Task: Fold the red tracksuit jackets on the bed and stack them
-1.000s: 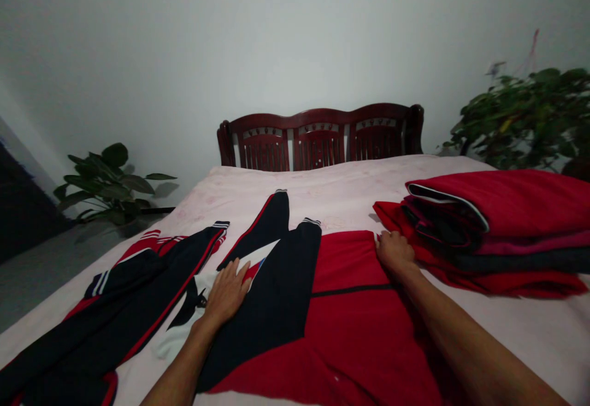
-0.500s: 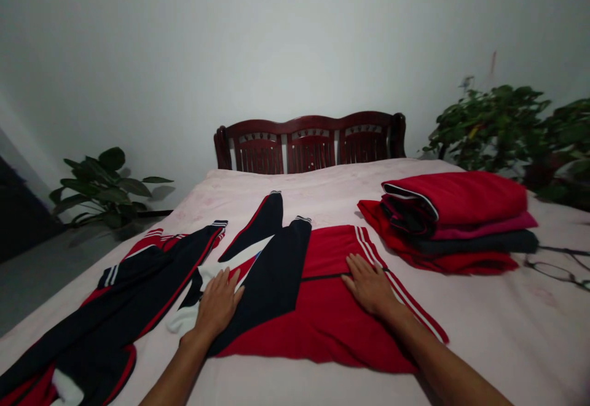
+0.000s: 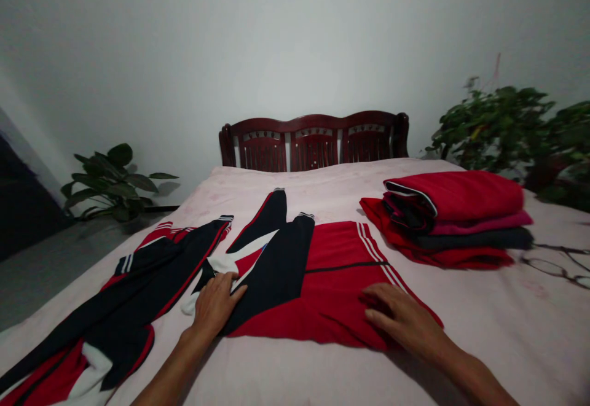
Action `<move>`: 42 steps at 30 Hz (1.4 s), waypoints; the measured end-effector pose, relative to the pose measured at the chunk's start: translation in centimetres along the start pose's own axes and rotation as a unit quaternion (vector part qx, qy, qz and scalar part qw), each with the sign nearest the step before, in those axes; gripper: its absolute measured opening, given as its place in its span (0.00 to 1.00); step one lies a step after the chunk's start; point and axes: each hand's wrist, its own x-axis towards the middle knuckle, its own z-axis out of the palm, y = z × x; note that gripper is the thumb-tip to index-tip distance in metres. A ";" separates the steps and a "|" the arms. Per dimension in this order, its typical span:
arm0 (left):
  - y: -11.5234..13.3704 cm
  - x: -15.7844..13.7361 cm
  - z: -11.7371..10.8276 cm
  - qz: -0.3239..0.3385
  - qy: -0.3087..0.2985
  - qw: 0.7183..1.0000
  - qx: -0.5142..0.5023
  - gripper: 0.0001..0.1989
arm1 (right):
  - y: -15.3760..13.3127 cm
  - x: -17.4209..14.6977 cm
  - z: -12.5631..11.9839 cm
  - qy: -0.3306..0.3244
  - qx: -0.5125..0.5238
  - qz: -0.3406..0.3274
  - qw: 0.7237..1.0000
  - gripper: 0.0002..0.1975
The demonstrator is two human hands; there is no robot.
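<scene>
A red, navy and white track jacket (image 3: 341,295) lies on the bed with its navy sleeves folded over the front. White stripes run along its right hem. My left hand (image 3: 216,304) rests on the jacket's collar end, fingers spread, beside the white lining. Over the lower right part of the jacket is my right hand (image 3: 405,320), its thumb apart from the loosely bent fingers. Nothing shows in its grasp; whether it touches the cloth is hard to tell.
Another navy and red track jacket (image 3: 152,283) sprawls on the left side of the bed. A stack of folded clothes (image 3: 456,209) stands at the right, with eyeglasses (image 3: 548,266) next to it. Behind are a wooden headboard (image 3: 313,142) and potted plants (image 3: 502,123).
My right hand has come off the striped hem area and moved down and right, its fingers now bent. The left hand stays at the collar. The view has shifted slightly.
</scene>
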 end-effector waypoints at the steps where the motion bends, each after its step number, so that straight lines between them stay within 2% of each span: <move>1: 0.0 -0.1 -0.3 -0.013 -0.023 0.999 -0.019 0.17 | -0.5 -1.2 -0.4 -0.021 0.005 -0.013 1.000 0.23; 3: -0.1 -0.1 -0.6 -0.045 -0.064 0.994 -0.072 0.15 | -0.8 -3.2 -0.7 -0.043 -0.009 -0.025 0.999 0.26; 5: -0.4 -0.1 -0.5 -0.066 -0.087 0.987 -0.122 0.11 | -0.2 -4.5 -0.5 -0.030 -0.034 -0.026 0.999 0.26; 8: -1.1 -0.3 -0.1 -0.061 -0.079 0.981 -0.168 0.10 | 1.5 -5.1 0.1 0.017 -0.045 -0.028 0.998 0.13; 9: -1.3 -0.3 -0.1 -0.057 -0.062 0.976 -0.199 0.11 | 2.1 -5.0 0.2 0.027 -0.035 -0.026 0.999 0.09; 10: -1.5 -0.4 -0.1 -0.055 -0.036 0.969 -0.239 0.13 | 2.7 -4.7 0.3 0.032 -0.020 -0.019 0.999 0.09; 13: -2.0 -0.1 -1.0 -0.061 0.067 0.931 -0.355 0.16 | 4.0 -2.8 -0.6 0.026 0.049 0.019 0.998 0.16; 15: -2.4 0.5 -1.8 -0.085 0.134 0.913 -0.377 0.18 | 4.6 -0.6 -1.7 0.025 0.091 0.042 0.995 0.18; 18: -3.0 1.8 -2.1 -0.132 0.191 0.906 -0.355 0.20 | 5.2 3.6 -3.0 0.054 0.072 0.056 0.994 0.21; 22: -3.8 2.8 -0.3 -0.140 0.147 0.922 -0.329 0.20 | 5.1 7.4 -2.4 0.102 -0.116 0.041 0.987 0.15; 25: -4.5 2.3 1.0 -0.137 0.101 0.929 -0.328 0.19 | 4.7 7.3 -0.5 0.143 -0.207 0.011 0.968 0.14; 27: -4.9 1.8 1.3 -0.136 0.081 0.932 -0.327 0.19 | 4.7 6.4 0.9 0.166 -0.218 -0.007 0.962 0.16; 30: -5.0 1.2 1.1 -0.125 0.022 0.942 -0.310 0.22 | 5.3 5.2 2.9 0.161 -0.220 -0.019 0.962 0.21; 33: -4.4 0.9 0.8 -0.109 -0.045 0.969 -0.216 0.25 | 6.2 5.0 4.0 0.135 -0.218 0.005 0.966 0.24; 35: -3.8 0.7 0.9 -0.113 -0.054 0.984 -0.128 0.24 | 6.4 5.3 4.1 0.119 -0.213 0.021 0.970 0.24; 37: -3.2 0.5 1.1 -0.115 -0.039 0.990 -0.074 0.22 | 6.1 5.7 3.8 0.114 -0.208 0.039 0.971 0.22; 39: -2.7 0.3 1.3 -0.087 0.015 0.994 -0.071 0.19 | 5.4 6.4 3.3 0.125 -0.195 0.049 0.971 0.20; 42: -1.9 -0.4 1.3 0.039 0.147 0.984 -0.089 0.16 | 3.6 7.9 2.8 0.152 -0.142 0.011 0.978 0.18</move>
